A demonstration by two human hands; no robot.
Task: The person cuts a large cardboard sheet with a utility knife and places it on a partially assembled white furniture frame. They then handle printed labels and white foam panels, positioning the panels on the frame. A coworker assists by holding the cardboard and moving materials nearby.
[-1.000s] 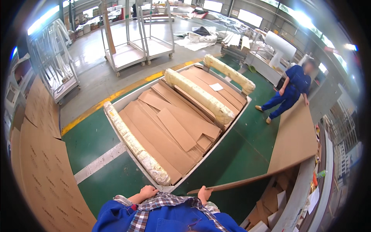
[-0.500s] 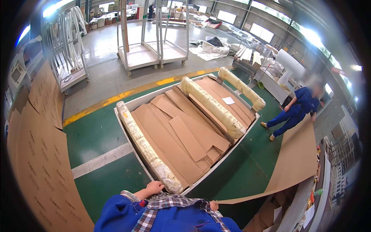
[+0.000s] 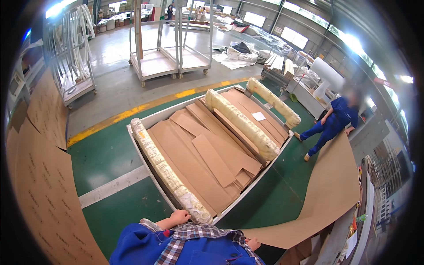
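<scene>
My left hand (image 3: 180,217) is closed beside the near end of a foam-wrapped bar (image 3: 170,172), at the near corner of a low cart (image 3: 144,152). What its curled fingers hold, if anything, is hidden. Low on the right, my right hand (image 3: 253,244) grips the near edge of a large brown cardboard sheet (image 3: 316,207); its fingers are partly hidden. The sheet bends away to the right toward a co-worker (image 3: 333,119) in blue, whose hand is at its far end. Flat cardboard pieces (image 3: 207,150) lie stacked on the cart between the padded bars.
More cardboard sheets (image 3: 48,198) stand at the left. Across the yellow floor line (image 3: 145,106) are tall wheeled racks (image 3: 154,59) and a rack of white strips (image 3: 77,53). A cluttered bench (image 3: 364,221) runs along the right, with cardboard scraps (image 3: 304,251) near it.
The cardboard sheet has shifted and now bows more near me. My right hand has moved slightly right and down. The co-worker's near arm has come across the body.
</scene>
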